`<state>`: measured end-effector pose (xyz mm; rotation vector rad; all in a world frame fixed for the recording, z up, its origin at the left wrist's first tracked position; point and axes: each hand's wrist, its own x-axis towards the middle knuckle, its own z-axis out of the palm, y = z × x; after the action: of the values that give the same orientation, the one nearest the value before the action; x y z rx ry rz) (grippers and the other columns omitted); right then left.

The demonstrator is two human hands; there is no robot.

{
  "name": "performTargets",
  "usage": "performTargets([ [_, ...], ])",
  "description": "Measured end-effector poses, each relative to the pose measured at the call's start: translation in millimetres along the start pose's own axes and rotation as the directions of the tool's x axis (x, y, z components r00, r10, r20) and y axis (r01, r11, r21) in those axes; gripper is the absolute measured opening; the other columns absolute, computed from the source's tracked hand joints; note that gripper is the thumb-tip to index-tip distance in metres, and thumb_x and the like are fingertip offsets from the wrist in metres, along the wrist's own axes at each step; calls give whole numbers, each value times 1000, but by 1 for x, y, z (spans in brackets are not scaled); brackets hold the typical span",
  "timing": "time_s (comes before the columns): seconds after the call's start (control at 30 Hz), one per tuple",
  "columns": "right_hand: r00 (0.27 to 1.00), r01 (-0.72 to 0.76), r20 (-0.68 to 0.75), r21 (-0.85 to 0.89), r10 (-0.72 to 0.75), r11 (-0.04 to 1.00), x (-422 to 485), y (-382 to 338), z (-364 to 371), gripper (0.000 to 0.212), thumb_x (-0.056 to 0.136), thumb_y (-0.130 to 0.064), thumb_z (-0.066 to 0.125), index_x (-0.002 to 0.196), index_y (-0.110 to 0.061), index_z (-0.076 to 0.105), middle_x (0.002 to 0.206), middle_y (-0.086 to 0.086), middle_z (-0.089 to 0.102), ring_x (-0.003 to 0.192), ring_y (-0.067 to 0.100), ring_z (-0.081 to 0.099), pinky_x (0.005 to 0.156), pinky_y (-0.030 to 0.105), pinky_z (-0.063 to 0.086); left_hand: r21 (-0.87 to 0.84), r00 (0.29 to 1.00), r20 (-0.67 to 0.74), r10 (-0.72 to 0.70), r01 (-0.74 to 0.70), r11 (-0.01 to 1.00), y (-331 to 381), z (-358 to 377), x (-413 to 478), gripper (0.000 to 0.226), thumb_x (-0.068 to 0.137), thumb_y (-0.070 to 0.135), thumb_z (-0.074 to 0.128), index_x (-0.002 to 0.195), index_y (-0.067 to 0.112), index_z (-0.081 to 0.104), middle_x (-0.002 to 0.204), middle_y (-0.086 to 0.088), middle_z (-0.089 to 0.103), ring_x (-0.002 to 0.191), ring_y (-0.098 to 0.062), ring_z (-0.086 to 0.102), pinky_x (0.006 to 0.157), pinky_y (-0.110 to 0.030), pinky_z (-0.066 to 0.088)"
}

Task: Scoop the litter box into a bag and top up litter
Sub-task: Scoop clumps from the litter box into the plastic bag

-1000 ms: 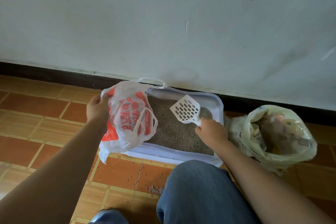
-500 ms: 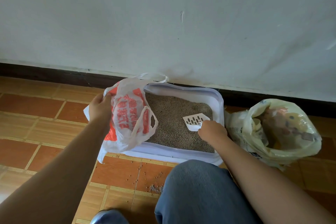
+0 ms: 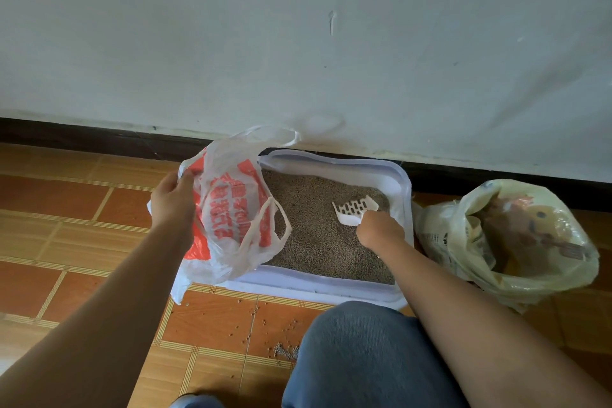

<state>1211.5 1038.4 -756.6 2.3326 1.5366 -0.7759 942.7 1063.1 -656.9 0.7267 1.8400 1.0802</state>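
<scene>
The white slotted plastic scoop (image 3: 354, 209) sits low in the grey granular litter (image 3: 311, 235), at about 2 o'clock inside the pale lilac rectangular plastic litter box (image 3: 403, 182). The right hand (image 3: 381, 230) grips its handle. It looks light and stiff; loose grains should sift through. At 9 o'clock the left hand (image 3: 174, 199) pinches the rim of the thin, floppy red-and-white plastic bag (image 3: 231, 209), whose mouth is probably open.

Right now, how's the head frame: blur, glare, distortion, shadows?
Head view: wide-angle slightly bows the baseboard; light is soft and even, no hard shadows; mild sheen on the red bag and yellow bag, nothing blown out; scoop slots and litter grains read fairly sharp; knee at the bottom edge looks soft.
</scene>
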Motion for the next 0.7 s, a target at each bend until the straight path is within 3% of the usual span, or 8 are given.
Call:
performTargets([
  [0.13, 1000, 17, -4, 43, -17, 999, 2, 0, 6, 26, 92, -9, 44, 113, -6, 58, 110, 11, 62, 100, 26, 60, 68, 29, 41, -9, 1000, -11, -5, 5, 1000, -2, -2, 3, 19, 93, 38, 52, 104, 23, 59, 90, 3, 63, 84, -18, 61, 64, -25, 45],
  [0.27, 1000, 27, -19, 96, -25, 995, 2, 1, 11, 22, 93, -11, 44, 108, -5, 59, 106, 11, 64, 97, 27, 61, 67, 29, 40, -22, 1000, -2, -10, 10, 1000, -1, -3, 3, 18, 93, 38, 52, 101, 23, 59, 86, 5, 62, 79, -15, 60, 59, -23, 43],
  [0.53, 984, 139, -126, 134, -122, 981, -11, 9, 18, 32, 97, -22, 39, 123, -5, 47, 107, 14, 64, 98, 29, 62, 68, 31, 41, -31, 999, -21, -37, 36, 999, 1, -8, 5, 18, 93, 39, 53, 102, 25, 60, 98, 2, 64, 96, -23, 63, 80, -33, 49],
  [0.7, 955, 268, -148, 75, -256, 960, -21, 12, 13, 33, 98, -22, 37, 124, -4, 44, 94, 12, 65, 76, 23, 56, 60, 28, 37, -42, 999, -28, -46, 44, 998, 3, -12, 3, 15, 93, 38, 53, 99, 26, 60, 92, 3, 64, 96, -24, 63, 81, -34, 50],
])
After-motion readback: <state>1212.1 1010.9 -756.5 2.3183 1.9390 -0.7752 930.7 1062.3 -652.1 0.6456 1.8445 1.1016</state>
